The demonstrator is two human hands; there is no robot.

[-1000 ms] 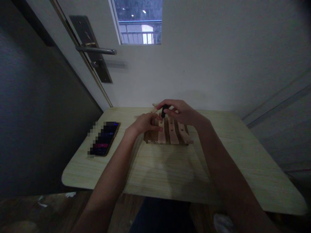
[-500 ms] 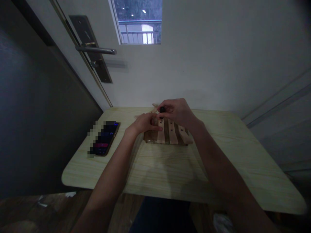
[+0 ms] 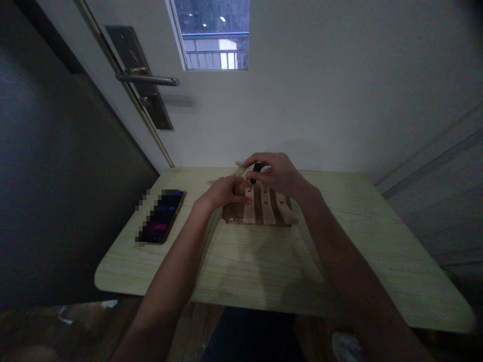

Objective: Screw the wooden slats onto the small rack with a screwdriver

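Tool (image 3: 257,166), black handle: one, in the fingers of the right hand (image 3: 278,171), which are closed about it; held tilted, lower end over the far part of the left strip (image 3: 248,213), just beside the left fingertips.
Left hand (image 3: 225,192): palm down, thumb lying across the left strip; whether its fingertips grip anything cannot be told. The two hands lie near each other, the tool between them.
Strips, pale wood, with dark holes: three, side by side. Left strip under the left thumb; middle strip (image 3: 267,210) between the hands, nearer the wearer; right strip (image 3: 286,211), slanted, below the right wrist.
Board (image 3: 234,213), brown: one, beneath the strips, its left part below the left hand.
Wood piece (image 3: 240,170), pale: just beyond the left fingers.
Phone (image 3: 165,213): one, lit screen partly blurred out, lying left of the left hand, well apart.
Bench (image 3: 241,266), pale wood grain: under all the foregoing.
Door (image 3: 320,110), white, beyond both hands; lever handle (image 3: 151,79) and window (image 3: 215,48) ahead, to the left.
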